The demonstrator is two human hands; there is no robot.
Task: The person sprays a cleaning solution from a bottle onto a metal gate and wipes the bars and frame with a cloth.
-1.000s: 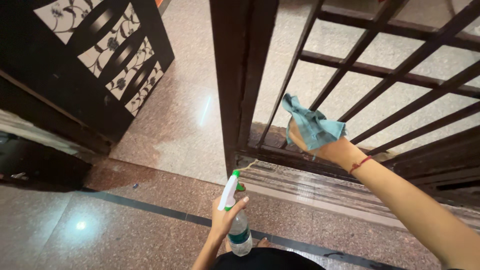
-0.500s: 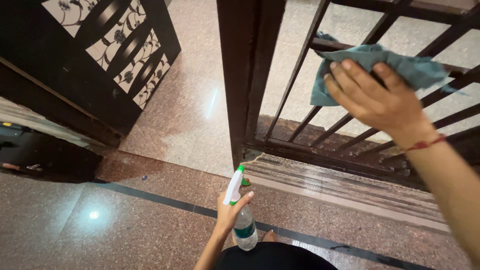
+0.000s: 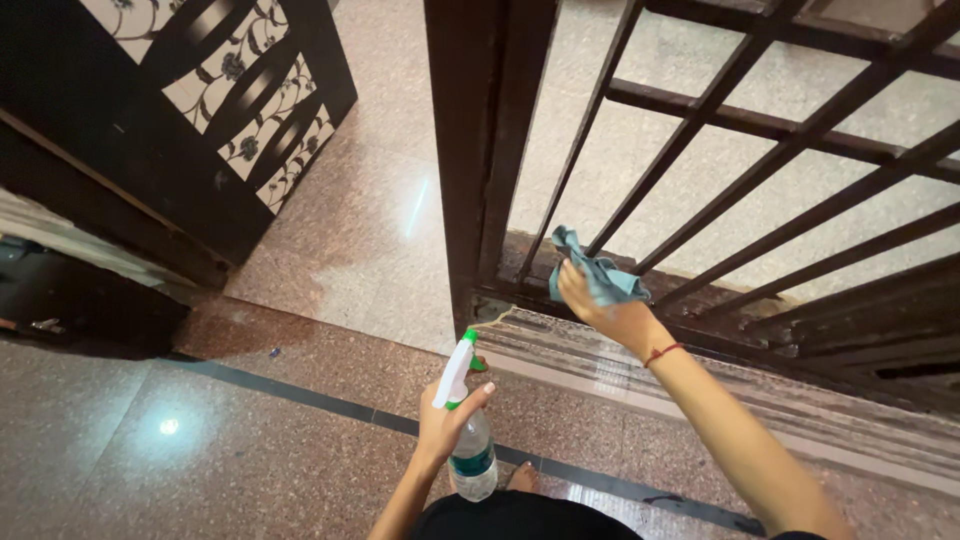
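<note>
At far left a dark carved wooden door panel with pale floral cut-outs (image 3: 215, 95) is cut off by the frame edge. Low in the middle, the left hand (image 3: 445, 425) wraps its grip around a clear plastic spray bottle with white-and-green trigger head (image 3: 462, 420); a green label band circles its body, its base hidden. Right of it, the right hand (image 3: 600, 305) clutches a crumpled teal cloth (image 3: 595, 275) against the foot of the dark brown metal grille gate (image 3: 700, 180).

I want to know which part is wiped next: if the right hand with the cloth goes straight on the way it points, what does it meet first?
Probably the slanted bar of the metal gate: the right hand presses the teal cloth near its lower end. Depth is unclear.
</note>
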